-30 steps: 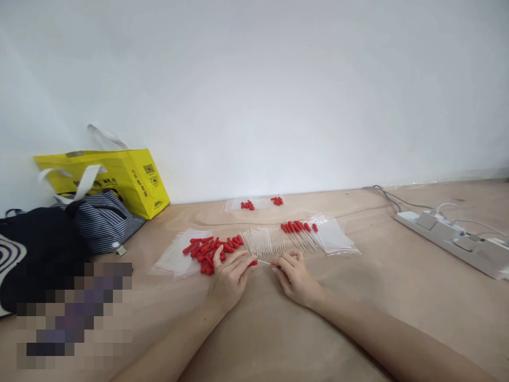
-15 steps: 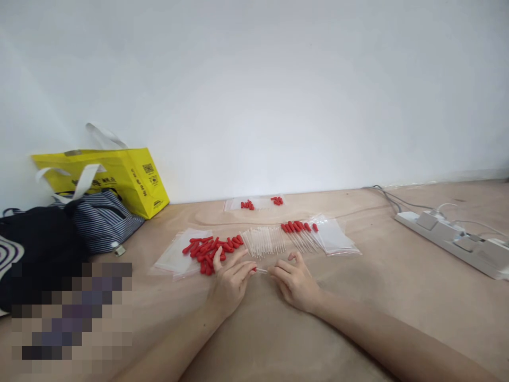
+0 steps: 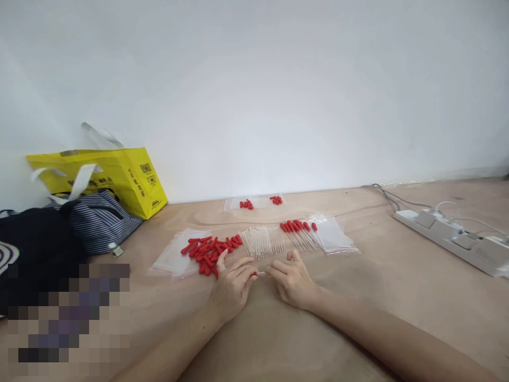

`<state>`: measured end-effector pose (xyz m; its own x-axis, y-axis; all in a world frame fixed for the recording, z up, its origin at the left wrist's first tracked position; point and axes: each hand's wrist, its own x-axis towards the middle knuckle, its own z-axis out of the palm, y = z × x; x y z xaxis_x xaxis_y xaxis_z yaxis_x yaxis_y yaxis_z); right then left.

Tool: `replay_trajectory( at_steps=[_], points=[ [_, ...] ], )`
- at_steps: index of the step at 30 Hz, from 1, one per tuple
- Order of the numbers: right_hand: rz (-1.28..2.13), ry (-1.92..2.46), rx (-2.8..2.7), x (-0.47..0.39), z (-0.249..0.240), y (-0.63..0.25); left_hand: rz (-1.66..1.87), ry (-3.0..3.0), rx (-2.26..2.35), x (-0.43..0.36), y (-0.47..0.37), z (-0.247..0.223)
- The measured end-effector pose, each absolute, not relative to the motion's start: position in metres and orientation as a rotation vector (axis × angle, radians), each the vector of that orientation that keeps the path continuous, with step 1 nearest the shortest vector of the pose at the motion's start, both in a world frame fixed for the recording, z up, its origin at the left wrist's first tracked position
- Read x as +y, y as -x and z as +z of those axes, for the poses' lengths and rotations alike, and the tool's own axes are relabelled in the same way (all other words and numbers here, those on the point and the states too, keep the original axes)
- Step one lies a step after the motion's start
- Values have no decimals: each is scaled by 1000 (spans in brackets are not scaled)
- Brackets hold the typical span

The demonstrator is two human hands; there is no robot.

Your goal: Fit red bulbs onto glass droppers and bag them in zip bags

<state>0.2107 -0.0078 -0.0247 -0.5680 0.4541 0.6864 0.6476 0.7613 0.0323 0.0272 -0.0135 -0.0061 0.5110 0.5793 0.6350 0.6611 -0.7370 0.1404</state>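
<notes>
My left hand point(image 3: 233, 284) pinches a red rubber bulb point(image 3: 255, 274), mostly hidden by the fingers. My right hand point(image 3: 292, 278) grips a thin clear tube point(image 3: 261, 274), and the tube's end meets the bulb between the hands. A pile of red bulbs point(image 3: 209, 252) lies just beyond my left hand. Ahead of both hands is a row of loose thin tubes point(image 3: 262, 240). To its right lie several tubes fitted with red bulbs point(image 3: 296, 226), like droppers.
Clear plastic bags lie left point(image 3: 169, 260) and right point(image 3: 336, 236) of the tubes. A filled bag point(image 3: 260, 202) rests near the wall. A yellow bag point(image 3: 139, 183), a striped bag point(image 3: 99, 223) and a black bag point(image 3: 35, 254) stand left. A power strip point(image 3: 445, 241) with cables is right.
My right hand has shifted slightly left toward my left hand, and less of the tube shows between them. The view has moved a little.
</notes>
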Motion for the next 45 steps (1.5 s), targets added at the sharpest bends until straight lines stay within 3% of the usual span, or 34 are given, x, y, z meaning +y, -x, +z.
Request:
replay_trajectory(
  at_steps=[11, 31, 45],
  points=[
    [-163, 894, -2263, -6, -23, -204, -1030, 2655, -1074, -10, -25, -7],
    [-164, 859, -2206, -7, -27, -207, -1064, 2543, -1115, -12, -25, -2],
    [-154, 1003, -2392, 2, -20, -222, -859, 2534, -1324, -2, -10, 1]
  ],
)
